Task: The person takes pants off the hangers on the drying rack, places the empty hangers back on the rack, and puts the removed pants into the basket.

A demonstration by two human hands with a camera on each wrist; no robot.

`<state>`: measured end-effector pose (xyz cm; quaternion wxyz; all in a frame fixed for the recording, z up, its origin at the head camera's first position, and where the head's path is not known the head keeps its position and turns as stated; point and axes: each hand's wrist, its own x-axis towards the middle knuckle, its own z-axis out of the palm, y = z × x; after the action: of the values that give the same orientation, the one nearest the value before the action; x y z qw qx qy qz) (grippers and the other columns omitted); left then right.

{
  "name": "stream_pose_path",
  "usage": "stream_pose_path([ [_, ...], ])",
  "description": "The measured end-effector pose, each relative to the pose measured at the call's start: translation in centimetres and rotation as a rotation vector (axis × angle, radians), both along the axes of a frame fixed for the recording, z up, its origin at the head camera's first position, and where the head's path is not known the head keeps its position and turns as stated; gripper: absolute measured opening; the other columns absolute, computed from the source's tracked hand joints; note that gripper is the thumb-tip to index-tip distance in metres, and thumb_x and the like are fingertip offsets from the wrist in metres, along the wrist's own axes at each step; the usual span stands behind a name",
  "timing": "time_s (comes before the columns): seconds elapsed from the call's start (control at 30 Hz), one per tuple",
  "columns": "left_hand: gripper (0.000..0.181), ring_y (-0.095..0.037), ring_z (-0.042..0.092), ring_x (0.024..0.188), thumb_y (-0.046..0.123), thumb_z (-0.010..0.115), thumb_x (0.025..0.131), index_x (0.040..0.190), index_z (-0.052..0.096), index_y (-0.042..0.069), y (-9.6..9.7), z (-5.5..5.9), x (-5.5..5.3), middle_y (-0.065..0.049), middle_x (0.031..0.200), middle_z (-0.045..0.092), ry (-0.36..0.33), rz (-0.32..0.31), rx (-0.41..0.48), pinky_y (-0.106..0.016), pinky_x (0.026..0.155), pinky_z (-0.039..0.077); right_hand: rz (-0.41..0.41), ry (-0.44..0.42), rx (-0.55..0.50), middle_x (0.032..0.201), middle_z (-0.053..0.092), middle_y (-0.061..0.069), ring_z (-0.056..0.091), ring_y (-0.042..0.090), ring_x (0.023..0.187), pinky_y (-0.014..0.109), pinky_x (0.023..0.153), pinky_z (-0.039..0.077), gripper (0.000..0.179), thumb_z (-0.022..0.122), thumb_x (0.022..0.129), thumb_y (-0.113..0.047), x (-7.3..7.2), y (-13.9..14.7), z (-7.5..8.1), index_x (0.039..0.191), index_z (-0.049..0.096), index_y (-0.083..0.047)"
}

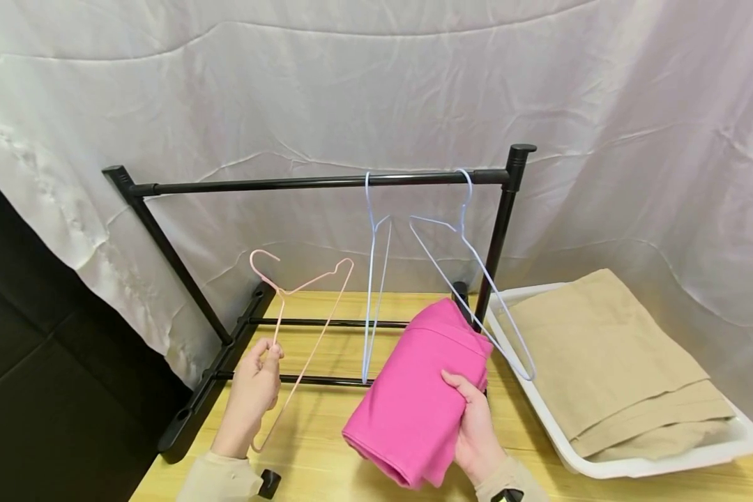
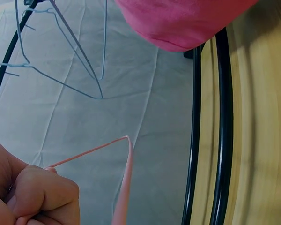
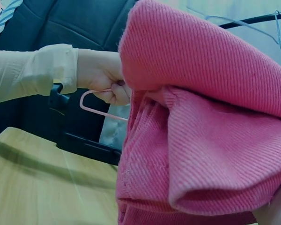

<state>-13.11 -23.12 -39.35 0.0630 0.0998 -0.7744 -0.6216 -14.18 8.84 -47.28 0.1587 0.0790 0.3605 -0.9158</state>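
In the head view my left hand [image 1: 254, 380] grips a pink wire hanger [image 1: 314, 282] by one side, its hook pointing up and left. The left wrist view shows the curled fingers [image 2: 47, 192] around the thin wire. My right hand [image 1: 473, 425] holds a folded bright pink cloth garment [image 1: 420, 390], thumb on top and the other fingers hidden beneath. Ribbed fabric in several folded layers fills much of the right wrist view. Two pale blue hangers, a left one [image 1: 371, 279] and a right one [image 1: 467, 237], hang from the rack's bar just beyond the garment.
A black clothes rack [image 1: 257, 185] stands on the wooden table [image 1: 314, 446], with low crossbars near the tabletop. At the right, a white tray [image 1: 652, 468] holds folded beige cloth [image 1: 602, 355]. A light curtain [image 1: 326, 90] hangs behind.
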Motion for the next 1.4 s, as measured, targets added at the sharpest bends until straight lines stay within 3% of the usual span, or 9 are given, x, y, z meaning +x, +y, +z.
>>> stream_pose_path([
  [0.4,0.020,-0.005,0.024,0.042,0.022,0.040,0.118,0.112,0.050,0.006,0.3,0.5,0.2,0.008,0.053,0.030,0.006,-0.016,0.008,-0.019,0.041,0.022,-0.027,0.014,-0.068,0.120,0.063,-0.007,0.069,0.009,0.105,0.028,0.099,0.057,0.033,0.050,0.111,-0.029,1.8,1.4,0.8,0.135,0.029,-0.022],
  [0.7,0.019,-0.004,0.023,0.042,0.021,0.041,0.118,0.111,0.051,0.006,0.3,0.7,0.4,0.008,0.053,0.030,0.025,-0.021,0.018,-0.019,0.040,0.022,0.011,0.028,-0.044,0.109,0.072,-0.009,0.072,0.009,0.098,0.027,0.094,0.059,0.020,0.048,0.112,-0.031,3.3,2.9,1.2,0.128,0.043,-0.019],
  [0.9,0.020,-0.004,0.023,0.041,0.022,0.040,0.118,0.111,0.050,0.006,0.4,0.8,0.4,0.008,0.052,0.029,0.047,-0.035,0.022,-0.018,0.040,0.021,0.079,0.101,-0.015,0.106,0.073,-0.009,0.073,0.008,0.096,0.028,0.091,0.060,0.015,0.042,0.115,-0.030,4.4,4.8,1.7,0.123,0.048,-0.019],
  [1.13,0.019,-0.004,0.023,0.040,0.020,0.039,0.118,0.110,0.050,0.006,0.7,0.9,0.5,0.008,0.053,0.029,0.058,-0.047,0.023,-0.018,0.040,0.021,0.307,0.152,-0.200,0.110,0.076,-0.004,0.075,0.012,0.102,0.030,0.094,0.061,0.025,0.032,0.118,-0.028,5.3,7.2,2.5,0.119,0.056,-0.019],
  [1.4,0.019,-0.004,0.023,0.041,0.020,0.039,0.118,0.110,0.050,0.006,0.8,1.1,0.6,0.008,0.053,0.029,0.058,-0.045,0.032,-0.018,0.040,0.021,0.363,0.155,-0.150,0.113,0.077,0.000,0.076,0.016,0.105,0.036,0.098,0.061,0.030,0.029,0.117,-0.027,5.8,9.1,2.6,0.119,0.057,-0.017],
])
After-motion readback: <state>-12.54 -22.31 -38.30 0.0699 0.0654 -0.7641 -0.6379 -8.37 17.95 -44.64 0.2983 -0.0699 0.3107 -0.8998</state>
